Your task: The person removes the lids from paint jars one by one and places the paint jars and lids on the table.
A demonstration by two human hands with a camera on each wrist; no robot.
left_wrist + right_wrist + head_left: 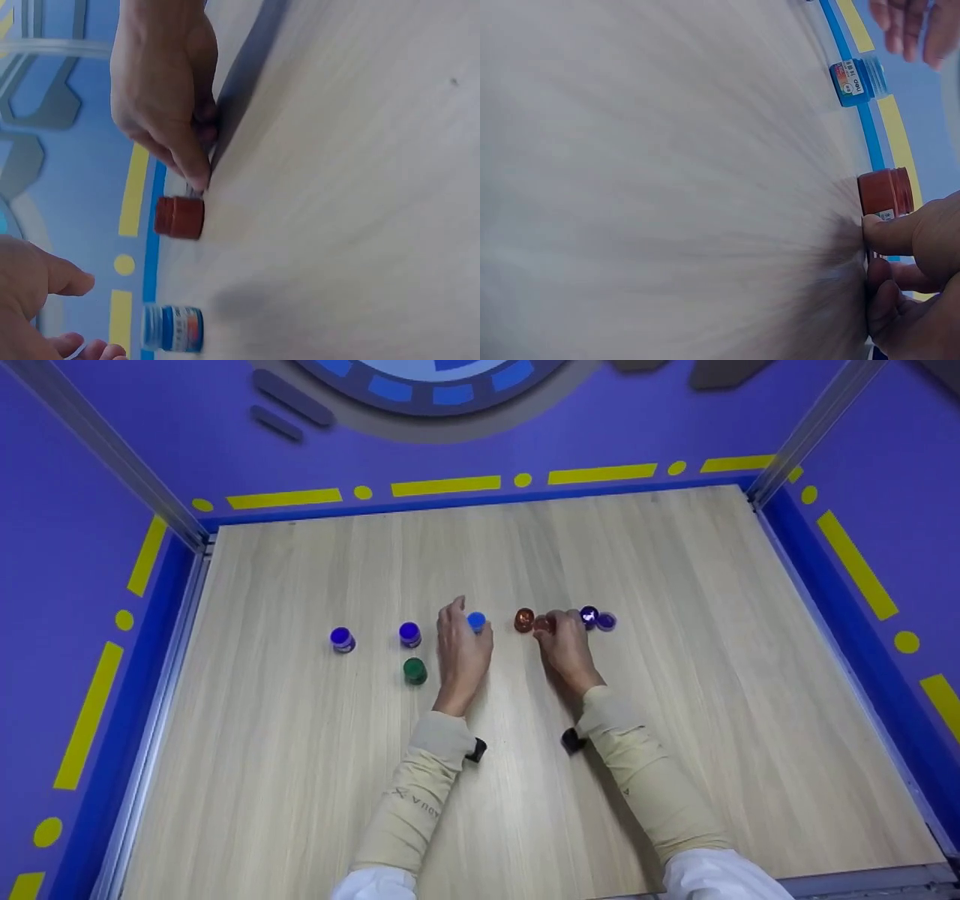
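Note:
My left hand [463,656] is beside a small blue paint jar [476,622], fingers spread apart. In the left wrist view its fingers stand away from that blue jar [174,328], whose threaded neck shows without a lid. An orange-brown paint jar [524,620] stands uncapped between the hands. Right next to it, my right hand [570,649] pinches a reddish-brown jar lid [544,624] down at the tabletop. The right wrist view shows the thumb beside the orange-brown jar [881,192]; the fingers hide most of the lid.
Past the right hand stands a dark purple jar [589,616], with a purple lid [606,621] beside it. Left of the left hand are two violet-topped jars, one nearer [409,634] and one farther [343,640], plus a green jar [415,670]. Blue-purple panels [465,457] border the wooden table [300,780].

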